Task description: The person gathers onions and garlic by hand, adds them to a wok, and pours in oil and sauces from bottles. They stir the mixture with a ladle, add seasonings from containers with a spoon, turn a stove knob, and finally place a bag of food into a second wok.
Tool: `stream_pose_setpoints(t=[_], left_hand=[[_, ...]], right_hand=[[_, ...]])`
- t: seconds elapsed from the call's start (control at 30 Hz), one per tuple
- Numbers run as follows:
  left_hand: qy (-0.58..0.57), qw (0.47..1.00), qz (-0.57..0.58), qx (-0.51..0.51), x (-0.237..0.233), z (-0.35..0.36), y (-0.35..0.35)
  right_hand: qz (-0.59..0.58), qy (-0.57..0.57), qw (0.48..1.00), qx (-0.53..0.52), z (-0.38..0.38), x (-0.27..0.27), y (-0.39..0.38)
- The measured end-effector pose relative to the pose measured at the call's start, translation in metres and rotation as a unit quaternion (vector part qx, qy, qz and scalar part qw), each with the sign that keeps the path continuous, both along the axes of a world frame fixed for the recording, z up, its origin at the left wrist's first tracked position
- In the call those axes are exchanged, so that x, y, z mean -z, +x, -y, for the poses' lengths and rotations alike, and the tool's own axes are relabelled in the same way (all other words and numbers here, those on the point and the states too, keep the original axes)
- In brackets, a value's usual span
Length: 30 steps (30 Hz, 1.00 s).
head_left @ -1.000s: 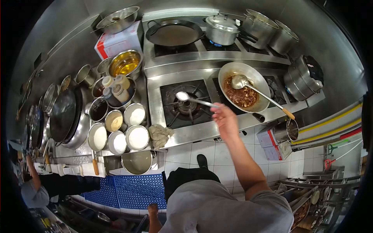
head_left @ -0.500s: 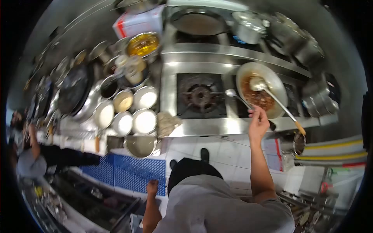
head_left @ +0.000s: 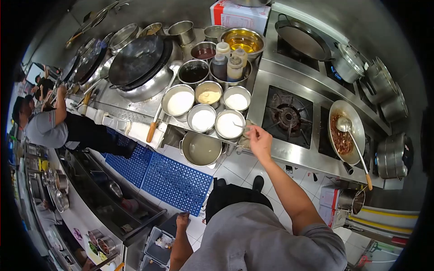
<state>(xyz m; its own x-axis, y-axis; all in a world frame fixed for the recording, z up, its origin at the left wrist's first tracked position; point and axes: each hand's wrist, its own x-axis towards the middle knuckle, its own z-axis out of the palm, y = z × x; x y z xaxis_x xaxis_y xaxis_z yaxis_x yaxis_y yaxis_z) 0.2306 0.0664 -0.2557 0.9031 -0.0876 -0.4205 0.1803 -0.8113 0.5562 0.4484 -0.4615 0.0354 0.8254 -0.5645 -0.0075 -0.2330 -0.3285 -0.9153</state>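
Note:
My right hand (head_left: 260,141) pinches the thin handle of a spoon (head_left: 238,125). The spoon reaches into a round metal pot (head_left: 218,132) of white powder, and its bowl is hidden or hard to see there. Beside this pot stand several more metal pots, with white powder (head_left: 202,120), a yellowish powder (head_left: 209,97) and a dark liquid (head_left: 193,73). A rumpled cloth (head_left: 244,142) lies at the counter edge near my right hand. Low at my side hangs my left hand (head_left: 182,219), touching nothing visible; its fingers do not show clearly.
On the stove at right, a pan (head_left: 357,122) of brown-red food holds a ladle (head_left: 357,144) with a wooden handle. An unlit burner (head_left: 288,116) lies between. A large pot (head_left: 202,151) sits below the counter edge. A co-worker (head_left: 45,126) stands at far left.
My right hand has moved left, from beside the pan of brown-red food to the pot of white powder, with the spoon. My view has turned toward the left. The ladle stays in the pan.

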Motion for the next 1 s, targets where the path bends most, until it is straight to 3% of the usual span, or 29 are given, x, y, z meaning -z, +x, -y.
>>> stream_pose_setpoints(t=[0.03, 0.13, 0.23, 0.37, 0.47, 0.6, 0.63, 0.73, 0.83, 0.93, 1.0], left_hand=[[-0.067, 0.980, -0.084, -0.167, 0.014, -0.005, -0.011], [0.038, 0.983, -0.171, -0.050, 0.027, -0.027, -0.022], [0.020, 0.985, -0.166, -0.028, 0.032, -0.030, -0.015], [0.004, 0.979, -0.184, -0.087, 0.041, -0.025, 0.019], [-0.107, 0.977, -0.094, -0.160, 0.027, -0.011, 0.044], [-0.116, 0.984, -0.055, -0.124, 0.002, 0.015, 0.077], [-0.149, 0.985, -0.061, -0.060, -0.002, 0.017, 0.087], [-0.024, 0.995, -0.075, -0.057, 0.010, 0.031, 0.091], [-0.028, 0.995, -0.087, 0.048, 0.019, 0.043, 0.091], [0.082, 0.974, -0.122, 0.172, 0.021, 0.065, 0.087], [0.029, 0.982, -0.172, 0.069, 0.018, 0.080, 0.088]], right_hand=[[0.004, 0.030, 0.999, 0.018, 0.003, 0.008, 0.001], [0.033, 0.086, 0.995, 0.048, 0.009, 0.016, -0.001], [0.044, 0.129, 0.989, 0.062, 0.010, 0.008, -0.005], [0.049, 0.227, 0.969, 0.082, 0.014, 0.007, -0.007], [0.041, 0.282, 0.955, 0.085, 0.017, 0.007, -0.010], [0.057, 0.341, 0.934, 0.089, 0.029, 0.003, -0.021], [0.064, 0.355, 0.928, 0.092, 0.035, -0.002, -0.026], [0.103, 0.399, 0.904, 0.110, 0.061, -0.020, -0.045], [0.160, 0.397, 0.897, 0.114, 0.100, -0.041, -0.076], [0.196, 0.365, 0.895, 0.163, 0.140, -0.065, -0.113], [0.215, 0.351, 0.890, 0.195, 0.170, -0.080, -0.142]])
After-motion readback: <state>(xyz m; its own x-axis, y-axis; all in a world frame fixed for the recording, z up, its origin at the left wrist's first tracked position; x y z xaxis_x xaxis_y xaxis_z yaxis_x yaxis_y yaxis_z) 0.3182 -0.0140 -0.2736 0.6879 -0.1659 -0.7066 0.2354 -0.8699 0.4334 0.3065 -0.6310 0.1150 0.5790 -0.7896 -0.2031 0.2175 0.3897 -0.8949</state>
